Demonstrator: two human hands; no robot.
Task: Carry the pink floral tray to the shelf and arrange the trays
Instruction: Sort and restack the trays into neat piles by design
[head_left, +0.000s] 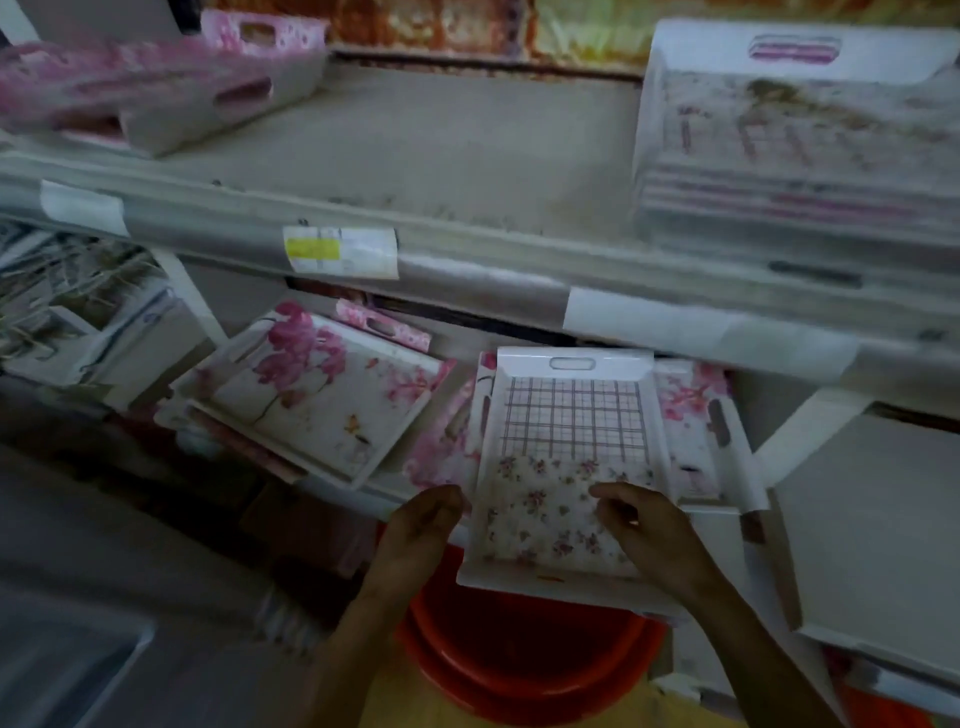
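Step in hand: placing/arranging, the carry looks done. The pink floral tray (566, 457), white with a purple grid on the far half and small pink rosebuds on the near half, lies on the lower shelf (717, 525), long side pointing in. It sits on top of a big-blossom tray (693, 410) whose pink print shows on both sides of it. Its near end overhangs the shelf front, above a red basin (519, 660) on the floor. The right hand (644, 530) lies across the near right rim with fingers curled down into the tray, which reads as a hold on that corner. The left hand (423, 525) is at the left rim with fingers curled; blur hides whether it grips or only touches, so cannot tell. A second blossom tray (322, 395) sits to the left, skewed at an angle, apart from the handled one. The upper shelf (441, 145) carries a tall tray stack (795, 156) on the right and tilted pink trays (156, 93) on the left, with bare board between. Next move likely calls for pushing the tray further in until the overhang is gone and squaring it to the tray below. The skewed left tray probably needs straightening too. Risk: the overhanging end tips toward the basin if released early.
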